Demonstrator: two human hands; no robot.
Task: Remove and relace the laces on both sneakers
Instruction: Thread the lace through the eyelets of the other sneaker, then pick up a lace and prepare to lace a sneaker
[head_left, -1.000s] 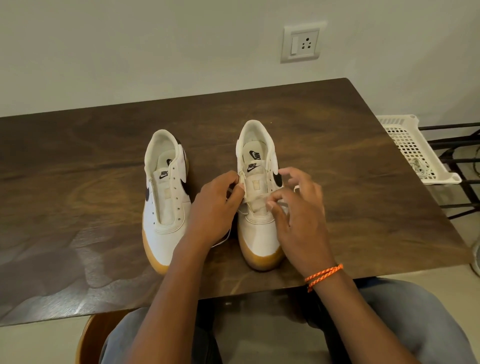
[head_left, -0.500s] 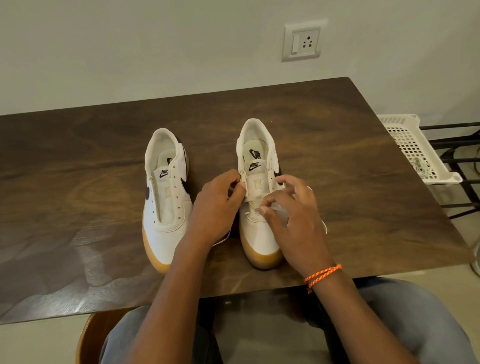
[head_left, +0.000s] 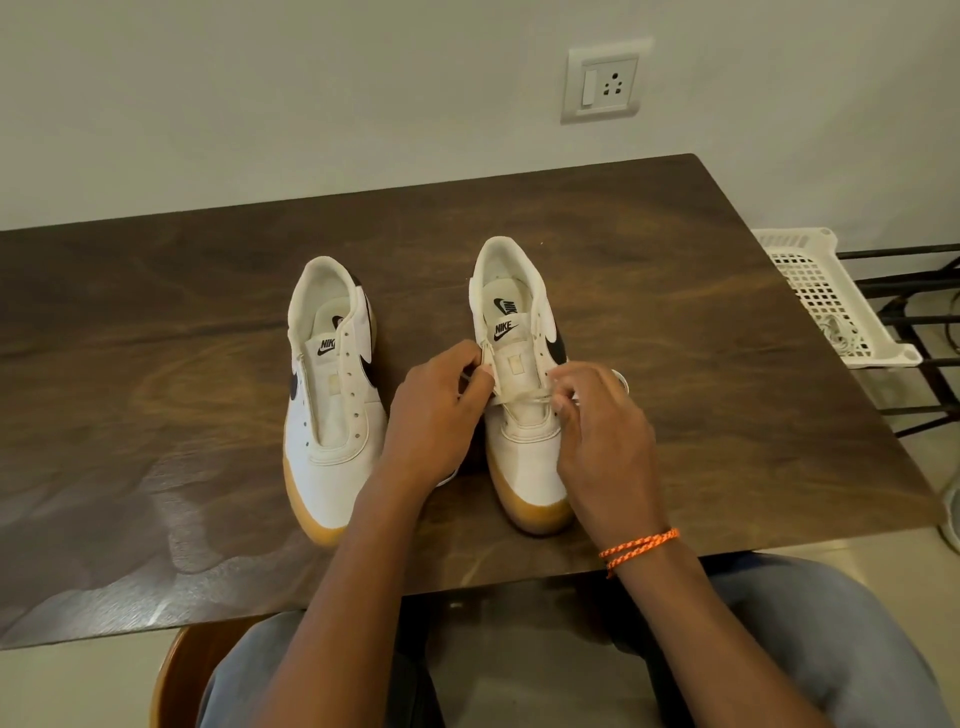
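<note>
Two white sneakers with gum soles and black swooshes stand toes toward me on the dark wooden table (head_left: 701, 312). The left sneaker (head_left: 332, 395) has bare eyelets and no lace. The right sneaker (head_left: 519, 395) has a white lace (head_left: 522, 399) running straight across its lower eyelets. My left hand (head_left: 436, 415) pinches the lace at the shoe's left eyelet row. My right hand (head_left: 602, 431), with an orange cord at the wrist, pinches the lace at the right eyelet row. The loose lace ends are mostly hidden under my hands.
A white perforated plastic basket (head_left: 826, 296) sits on a black rack off the table's right edge. A wall socket (head_left: 605, 80) is on the wall behind. My knees and a wooden chair edge (head_left: 176, 670) lie below the table's near edge.
My right hand has shifted slightly right and drawn the lace across the tongue, so one flat lace bar now shows between my hands. The left hand has stayed at the left eyelets.
</note>
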